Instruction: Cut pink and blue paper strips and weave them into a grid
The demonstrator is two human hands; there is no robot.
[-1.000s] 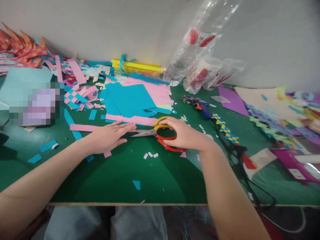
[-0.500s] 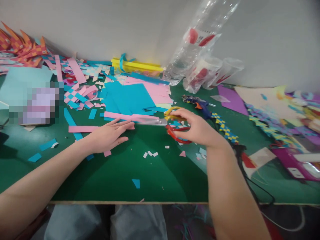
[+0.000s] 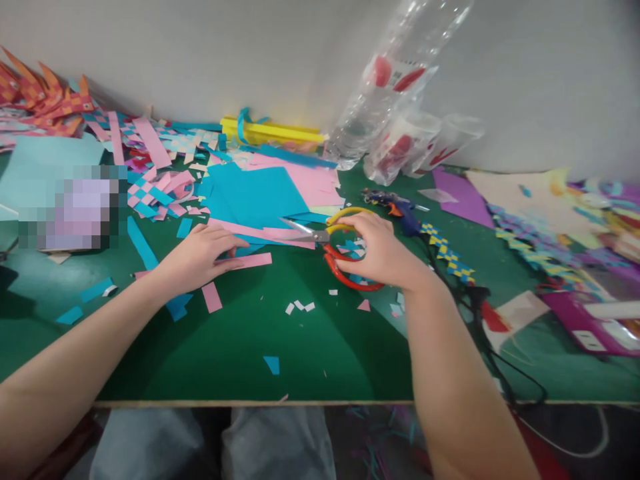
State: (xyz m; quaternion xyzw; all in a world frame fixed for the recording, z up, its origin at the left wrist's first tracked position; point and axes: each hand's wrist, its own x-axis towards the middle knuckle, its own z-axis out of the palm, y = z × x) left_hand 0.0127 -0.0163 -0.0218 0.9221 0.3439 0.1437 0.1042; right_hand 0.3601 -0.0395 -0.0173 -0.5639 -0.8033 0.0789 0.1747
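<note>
Our right hand [image 3: 373,247] grips the scissors [image 3: 320,237] by their yellow and red handles, blades parted at the upper pink strip [image 3: 240,229]. Our left hand [image 3: 197,260] has its fingers bent and its thumb along the lower pink strip [image 3: 257,260]; we cannot tell whether it pinches it. Both strips are near the middle of the green table [image 3: 320,367].

Just behind the upper strip, blue sheets [image 3: 255,193] partly cover pink sheets [image 3: 320,183], crowding the space beyond our hands. A blue strip [image 3: 143,243] slants by our left forearm, and white scraps [image 3: 299,307] lie in front of the scissors. Past our right hand we see the glue gun [image 3: 403,213], a woven band [image 3: 445,250] and a dark cable [image 3: 525,380].

At the back, a clear bottle [image 3: 383,103] leans against the wall beside clear cups [image 3: 405,143] in plastic wrap; we cannot make out anything inside them.
</note>
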